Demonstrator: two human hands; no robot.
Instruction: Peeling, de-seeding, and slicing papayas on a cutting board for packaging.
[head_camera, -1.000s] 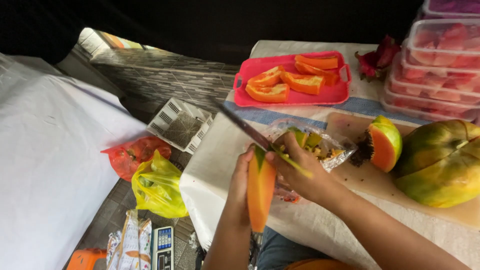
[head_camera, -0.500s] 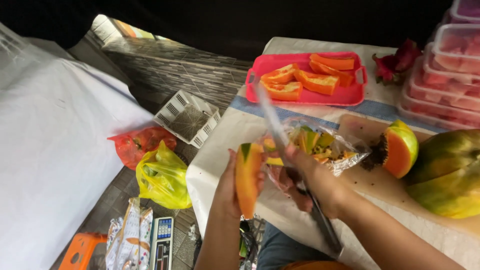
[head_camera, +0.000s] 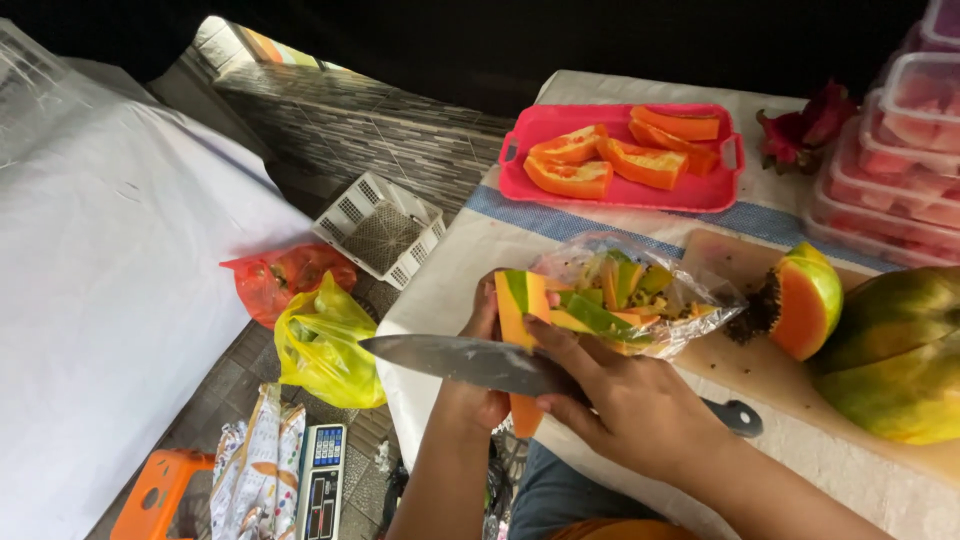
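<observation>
Right now, from the head camera, your left hand (head_camera: 480, 395) grips a papaya slice (head_camera: 522, 330) upright off the table edge, peel side out, so the blade can run down it. Your right hand (head_camera: 640, 405) is closed around the large knife (head_camera: 470, 362), blade lying flat across the slice and pointing left. Just behind sits a clear plastic bag of peelings (head_camera: 640, 295), placed close to catch scraps. A cut papaya end (head_camera: 800, 300) rests on the wooden cutting board (head_camera: 730, 365); a pink tray of peeled slices (head_camera: 620, 190) stands beyond.

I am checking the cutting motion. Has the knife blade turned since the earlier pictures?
Yes. The knife blade pointed up toward the pink tray before; now it lies flat, its tip pointing left, away from the tray.
</observation>
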